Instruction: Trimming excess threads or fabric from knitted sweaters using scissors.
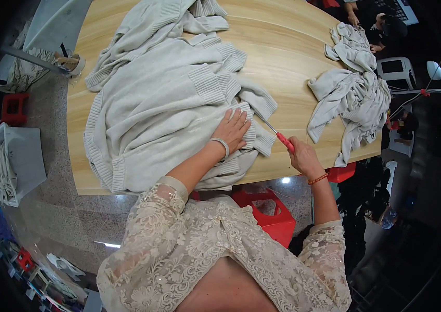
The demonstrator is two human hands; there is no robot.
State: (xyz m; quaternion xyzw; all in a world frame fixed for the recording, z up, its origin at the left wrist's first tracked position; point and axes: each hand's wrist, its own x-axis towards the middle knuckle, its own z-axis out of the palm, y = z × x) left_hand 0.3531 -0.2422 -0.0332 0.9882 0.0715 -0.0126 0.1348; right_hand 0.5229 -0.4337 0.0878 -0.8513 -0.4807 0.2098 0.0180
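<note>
A pale grey knitted sweater (152,99) with ribbed cuffs and hem lies spread over the wooden table (283,47), overlapping other knitwear of the same colour. My left hand (232,130) rests flat on its right part, fingers stretched out and pressing the cloth. In my right hand (304,157), just off the table's near edge, is a tool with a red handle (285,141) and a thin metal shaft. The shaft points up and left toward a ribbed edge beside my left hand. Its tip is too small to make out.
More crumpled pale knitwear (353,99) is heaped at the table's right side. A red stool (267,210) stands under the near edge. On the left are a white bin (25,161) with knitwear and another red stool (14,108). Another person's hand (353,14) shows at the far right.
</note>
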